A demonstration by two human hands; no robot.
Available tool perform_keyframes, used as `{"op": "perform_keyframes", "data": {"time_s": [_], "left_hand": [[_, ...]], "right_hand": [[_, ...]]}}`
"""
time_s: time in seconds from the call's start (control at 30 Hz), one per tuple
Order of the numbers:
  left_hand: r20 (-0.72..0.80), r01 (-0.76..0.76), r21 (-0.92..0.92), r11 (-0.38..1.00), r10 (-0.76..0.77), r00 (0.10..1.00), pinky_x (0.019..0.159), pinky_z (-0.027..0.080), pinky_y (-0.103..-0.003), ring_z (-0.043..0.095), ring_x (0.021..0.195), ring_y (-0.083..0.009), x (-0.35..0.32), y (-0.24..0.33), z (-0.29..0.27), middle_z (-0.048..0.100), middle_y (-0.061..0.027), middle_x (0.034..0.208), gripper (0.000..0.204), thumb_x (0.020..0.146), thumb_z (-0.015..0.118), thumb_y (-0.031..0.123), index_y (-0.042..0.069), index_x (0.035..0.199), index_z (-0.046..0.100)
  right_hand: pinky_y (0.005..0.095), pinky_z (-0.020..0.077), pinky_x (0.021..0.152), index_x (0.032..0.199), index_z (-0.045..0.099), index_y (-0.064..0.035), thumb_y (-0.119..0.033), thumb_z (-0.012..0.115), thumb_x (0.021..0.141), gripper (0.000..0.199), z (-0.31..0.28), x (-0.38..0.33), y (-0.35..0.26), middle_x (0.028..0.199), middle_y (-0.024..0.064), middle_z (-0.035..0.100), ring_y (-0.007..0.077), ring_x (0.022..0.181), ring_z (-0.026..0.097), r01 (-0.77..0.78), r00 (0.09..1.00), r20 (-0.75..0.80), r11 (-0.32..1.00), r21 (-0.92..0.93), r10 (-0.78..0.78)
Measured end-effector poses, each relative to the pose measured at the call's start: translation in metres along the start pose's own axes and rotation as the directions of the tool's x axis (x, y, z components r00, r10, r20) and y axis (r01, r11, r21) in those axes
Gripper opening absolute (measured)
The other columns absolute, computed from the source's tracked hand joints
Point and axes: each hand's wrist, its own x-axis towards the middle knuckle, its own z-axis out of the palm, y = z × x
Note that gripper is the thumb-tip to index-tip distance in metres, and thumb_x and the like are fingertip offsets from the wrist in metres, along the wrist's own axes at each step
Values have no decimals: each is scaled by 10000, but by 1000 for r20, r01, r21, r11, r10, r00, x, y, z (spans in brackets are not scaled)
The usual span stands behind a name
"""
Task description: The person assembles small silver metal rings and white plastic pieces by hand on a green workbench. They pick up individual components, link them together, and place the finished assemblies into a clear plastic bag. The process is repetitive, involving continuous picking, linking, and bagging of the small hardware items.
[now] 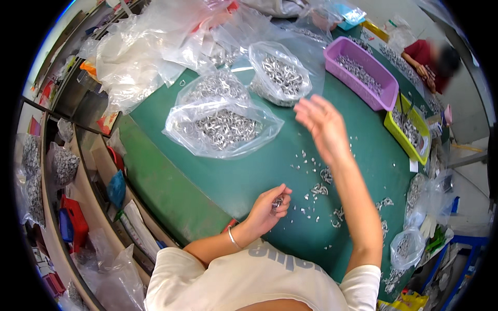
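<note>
My left hand (pixel 271 207) is curled round several small silvery metal pieces (pixel 277 202), low over the near part of the green table. My right hand (pixel 322 124) is raised with its fingers stretched out, close to a clear plastic bag of metal pieces (pixel 282 75); nothing shows in it. Left of that bag, a larger open clear bag (pixel 228 129) holds a heap of shiny small metal parts. Between and beside my arms lie scattered small light bits (pixel 306 166) and little clusters of metal pieces (pixel 319 189).
A purple basket (pixel 384 103) and a yellow-green basket (pixel 425 155) with metal parts stand at the right. Crumpled clear plastic (pixel 129 57) covers the far left. Shelves with bags (pixel 65 163) line the left side. A person in a dark red shirt (pixel 420 52) sits at the far right.
</note>
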Motion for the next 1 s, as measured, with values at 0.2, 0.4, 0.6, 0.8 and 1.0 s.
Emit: {"op": "perform_keyframes", "data": {"time_s": [0.2, 0.4, 0.6, 0.8, 1.0], "left_hand": [[-20, -100, -219, 971, 98, 995, 747, 455, -291, 541, 935, -195, -1, 23, 0, 564, -107, 1039, 306, 936, 461, 168, 11, 1197, 483], [-23, -207, -398, 894, 216, 976, 959, 409, -395, 472, 1127, -280, -12, 65, 15, 478, -166, 1222, 362, 915, 445, 98, -4, 1263, 422], [-100, -700, -25, 714, 695, 712, 1047, 267, -462, 383, 1240, -272, -2, 138, 39, 466, -149, 1255, 379, 912, 478, 162, 5, 1255, 437], [53, -809, 549, 210, 957, 284, 1079, 200, -451, 315, 1308, -243, 7, 108, 34, 430, -129, 1338, 413, 913, 475, 115, -17, 1299, 408], [620, -619, 781, -85, 225, 752, 949, 410, -359, 432, 1220, -262, 24, 25, 51, 425, -148, 1343, 473, 813, 586, 13, 51, 1272, 477]], "right_hand": [[268, 478, 777, 1080, 569, 30, -58, 531, 895, 208, -17, -76, 23, 969, 76, 632, 142, 860, 597, -47, 911, 338, 877, -478, 234], [266, 481, 732, 1067, 577, 34, -28, 552, 863, 214, -45, -131, 35, 892, 105, 662, 142, 803, 620, -41, 974, 147, 769, -638, 175], [244, 472, 693, 1035, 599, 23, -7, 555, 852, 190, -72, -162, 41, 876, 94, 664, 130, 769, 611, 35, 997, 77, 763, -646, 20], [421, 315, 956, 1212, 504, -47, -154, 750, 691, 586, -106, -200, 19, 1242, 173, 473, 307, 1175, 415, -40, 966, -83, 173, -984, -244], [544, 146, 1053, 1395, 308, -125, -354, 841, 512, 1057, -156, -239, 35, 1417, 207, 258, 415, 1316, 207, -418, 862, -398, 6, -909, -313]]}}
